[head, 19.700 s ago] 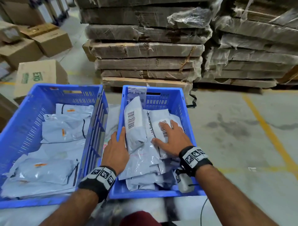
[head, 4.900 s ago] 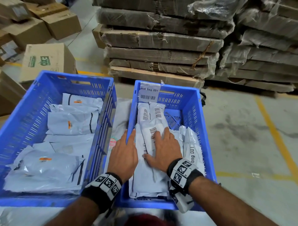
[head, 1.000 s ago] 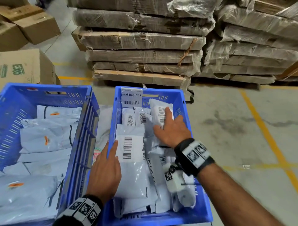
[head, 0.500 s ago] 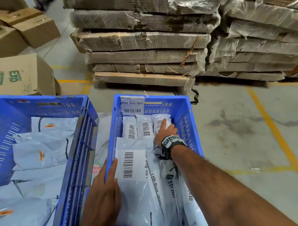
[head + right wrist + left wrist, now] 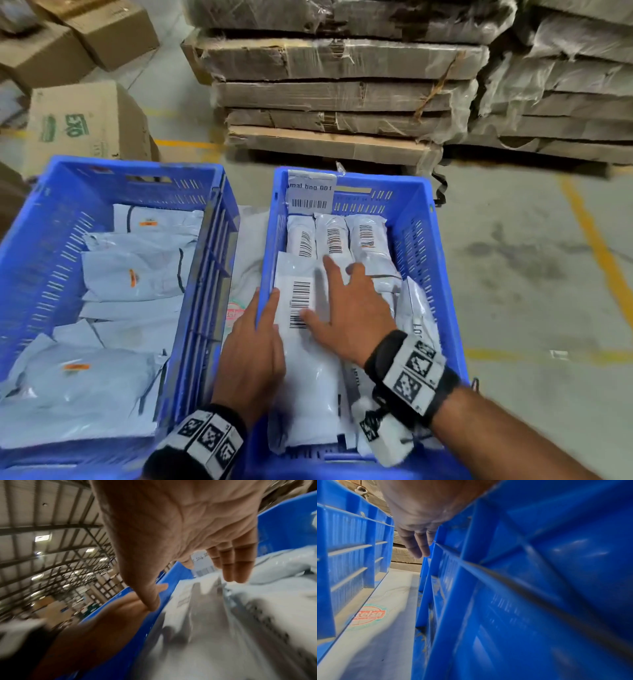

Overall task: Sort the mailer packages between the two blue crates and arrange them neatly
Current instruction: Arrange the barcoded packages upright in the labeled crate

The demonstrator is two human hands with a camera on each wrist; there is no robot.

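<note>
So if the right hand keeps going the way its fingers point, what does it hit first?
Probably the row of three small mailers at the crate's far end; the right hand points at them, though its height above them is unclear.

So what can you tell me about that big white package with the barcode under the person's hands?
The white package is a glossy plastic mailer with a white barcode label near its far end. It lies flat along the right crate's left side, on other packages. The left hand rests flat at its left edge; the right hand lies spread over the label.

Grey mailers [image 5: 308,359] lie flat in right crate [image 5: 421,240], left crate [image 5: 41,240].
</note>
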